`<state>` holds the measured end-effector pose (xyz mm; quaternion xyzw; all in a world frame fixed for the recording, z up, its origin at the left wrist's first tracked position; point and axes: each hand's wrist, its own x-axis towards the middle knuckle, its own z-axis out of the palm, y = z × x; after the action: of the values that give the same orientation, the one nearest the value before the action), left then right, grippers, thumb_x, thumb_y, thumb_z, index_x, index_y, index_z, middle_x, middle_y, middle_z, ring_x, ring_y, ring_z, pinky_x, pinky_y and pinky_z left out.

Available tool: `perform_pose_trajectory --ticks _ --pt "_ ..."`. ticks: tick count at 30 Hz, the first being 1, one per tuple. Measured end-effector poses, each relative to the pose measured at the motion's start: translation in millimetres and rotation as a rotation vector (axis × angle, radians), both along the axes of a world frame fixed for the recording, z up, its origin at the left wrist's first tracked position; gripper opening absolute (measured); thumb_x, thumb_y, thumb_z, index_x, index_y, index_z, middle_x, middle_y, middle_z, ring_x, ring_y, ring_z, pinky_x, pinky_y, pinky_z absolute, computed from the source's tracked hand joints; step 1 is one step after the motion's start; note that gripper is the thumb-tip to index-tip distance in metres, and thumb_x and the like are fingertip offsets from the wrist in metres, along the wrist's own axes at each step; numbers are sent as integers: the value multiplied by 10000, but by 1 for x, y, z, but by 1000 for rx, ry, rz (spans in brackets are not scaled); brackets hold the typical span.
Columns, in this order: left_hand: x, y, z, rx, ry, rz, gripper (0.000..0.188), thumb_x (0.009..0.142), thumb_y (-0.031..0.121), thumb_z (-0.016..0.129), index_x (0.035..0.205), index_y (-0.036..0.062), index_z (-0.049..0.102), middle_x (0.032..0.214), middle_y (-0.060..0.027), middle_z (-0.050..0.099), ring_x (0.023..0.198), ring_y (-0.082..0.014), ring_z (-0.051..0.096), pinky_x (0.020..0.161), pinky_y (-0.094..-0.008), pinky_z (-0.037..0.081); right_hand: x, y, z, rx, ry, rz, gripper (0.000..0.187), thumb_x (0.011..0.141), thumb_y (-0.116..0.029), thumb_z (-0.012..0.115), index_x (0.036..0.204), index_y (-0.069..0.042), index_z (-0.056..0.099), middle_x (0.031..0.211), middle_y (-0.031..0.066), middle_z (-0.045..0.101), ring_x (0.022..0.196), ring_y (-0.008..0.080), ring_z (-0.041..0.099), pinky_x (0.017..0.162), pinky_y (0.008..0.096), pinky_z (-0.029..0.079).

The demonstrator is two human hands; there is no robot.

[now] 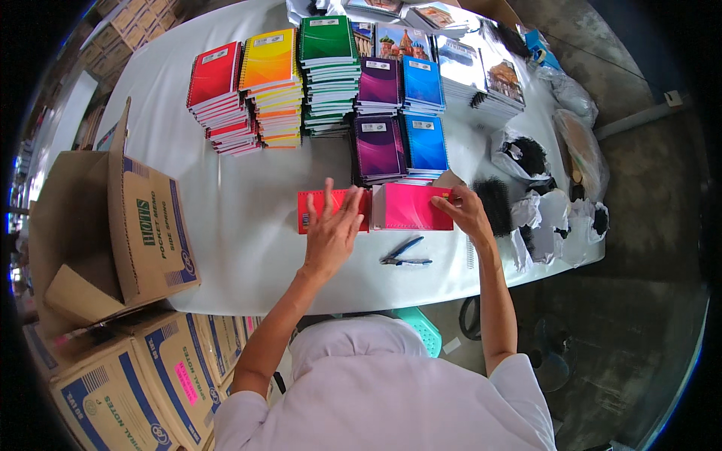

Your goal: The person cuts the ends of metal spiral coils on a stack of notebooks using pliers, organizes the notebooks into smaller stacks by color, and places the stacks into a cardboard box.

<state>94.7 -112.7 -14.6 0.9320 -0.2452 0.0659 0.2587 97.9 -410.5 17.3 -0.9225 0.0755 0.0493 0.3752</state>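
Right in front of me on the white table (241,263) lie a red notebook cover (307,218) and, just to its right, a pink notebook (406,207) with a row of holes along its near edge. My left hand (331,233) rests over the red cover with its fingers spread. At the pink notebook's right end, the fingers and thumb of my right hand (470,214) pinch its corner. Blue-handled pliers (406,261) lie closer to me, with a loose wire coil (470,254) to their right. Whether the red and pink pieces are joined, I cannot tell.
Tall stacks of red (214,71), yellow (268,56), green (327,39), purple (378,146) and blue notebooks (426,143) stand beyond my hands. Black coils in white wrapping (526,158) crowd the right side. An open cardboard box (154,225) stands left; more cartons (113,398) sit below.
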Motion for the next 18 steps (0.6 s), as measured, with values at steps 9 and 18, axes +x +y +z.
perform_pose_trajectory --ticks 9,18 --pt "-14 -26 6 46 110 -67 635 903 114 558 1464 77 263 1339 -131 523 1359 -340 334 1100 -596 159 -10 12 -26 430 48 -137 422 885 -384 659 982 23 611 857 101 648 742 112 579 644 273 472" --pt "-19 -30 -5 -170 76 46 600 930 158 533 1458 56 268 1377 -207 461 1356 -371 327 1093 -587 212 -19 17 -42 285 -180 -66 520 944 -343 569 1190 108 489 1026 208 583 925 240 555 820 357 446"
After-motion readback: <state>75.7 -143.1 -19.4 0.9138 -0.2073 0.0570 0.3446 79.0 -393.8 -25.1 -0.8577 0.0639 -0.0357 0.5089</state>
